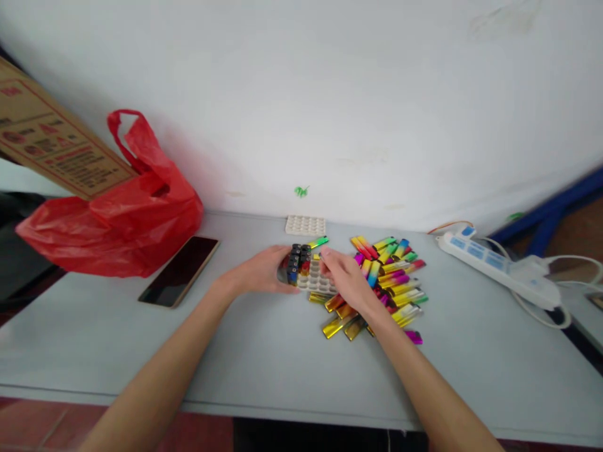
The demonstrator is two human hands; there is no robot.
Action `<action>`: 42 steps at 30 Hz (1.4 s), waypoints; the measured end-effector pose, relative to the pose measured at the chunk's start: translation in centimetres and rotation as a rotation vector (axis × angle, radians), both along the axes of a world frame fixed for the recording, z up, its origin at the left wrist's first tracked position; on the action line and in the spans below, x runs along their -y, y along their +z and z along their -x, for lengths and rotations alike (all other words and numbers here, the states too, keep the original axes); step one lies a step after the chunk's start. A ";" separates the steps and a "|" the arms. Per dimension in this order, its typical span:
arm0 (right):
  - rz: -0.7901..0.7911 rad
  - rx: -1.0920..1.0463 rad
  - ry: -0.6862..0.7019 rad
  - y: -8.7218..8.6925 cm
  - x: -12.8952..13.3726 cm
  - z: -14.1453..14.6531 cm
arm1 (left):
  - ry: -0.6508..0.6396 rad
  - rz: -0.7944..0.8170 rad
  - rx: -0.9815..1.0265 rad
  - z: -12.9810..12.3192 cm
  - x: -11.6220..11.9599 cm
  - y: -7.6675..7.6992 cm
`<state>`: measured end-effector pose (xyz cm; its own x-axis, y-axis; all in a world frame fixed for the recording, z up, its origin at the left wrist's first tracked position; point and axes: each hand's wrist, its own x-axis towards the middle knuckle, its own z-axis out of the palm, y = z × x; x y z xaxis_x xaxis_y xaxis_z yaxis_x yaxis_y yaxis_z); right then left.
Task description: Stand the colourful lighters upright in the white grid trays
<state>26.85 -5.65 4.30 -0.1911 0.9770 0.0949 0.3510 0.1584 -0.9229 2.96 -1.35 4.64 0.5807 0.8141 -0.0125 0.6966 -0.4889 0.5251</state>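
1. While the pale tray (316,284), moulded with rows of rounded pockets, is set between the two hands, its left end is clamped by the left hand (271,271).
2. Over the tray's other end, the fingertips of the right hand (343,276) are drawn together beside a small yellow bit; whether it is pinched cannot be told.
3. Next to the left fingers, black-topped pieces (295,260) are stood upright in close rows.
4. Under and beyond the right hand, a loose heap of slim, flat, foil-bright sticks (402,289) is spread, shaded gold, red, green, blue and magenta.
5. Beyond both hands, a second pocketed tray (305,225) is placed by the wall.
6. Left of the left hand, a glossy, dark-screened phone (179,271) is laid beside a crinkled red plastic bag (122,232), with a printed cardboard box (61,144) behind.
7. Far right of the right hand, a smooth white power strip (494,260) is trailed by cables.
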 end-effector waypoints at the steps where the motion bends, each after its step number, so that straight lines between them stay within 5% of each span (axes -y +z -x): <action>1: 0.034 -0.005 -0.033 -0.1 0.0 0.3 | 0.004 0.005 -0.003 0.0 0.0 0.0; 16: 0.154 -0.090 -0.232 -0.8 -0.3 0.8 | 0.015 -0.002 0.002 0.2 -0.2 -0.4; 25: 0.019 0.033 -0.158 -0.6 0.1 0.1 | 0.013 -0.008 -0.007 0.1 -0.1 -0.2; 33: -0.285 0.190 0.102 1.2 0.9 -1.3 | 0.023 0.006 -0.001 0.0 0.1 0.0; 37: -0.389 0.252 0.018 1.4 1.1 -1.4 | 0.006 -0.025 0.014 0.0 0.1 -0.2; 42: -0.290 0.172 -0.048 0.2 0.9 -0.4 | -0.010 -0.021 0.012 0.1 0.0 -0.3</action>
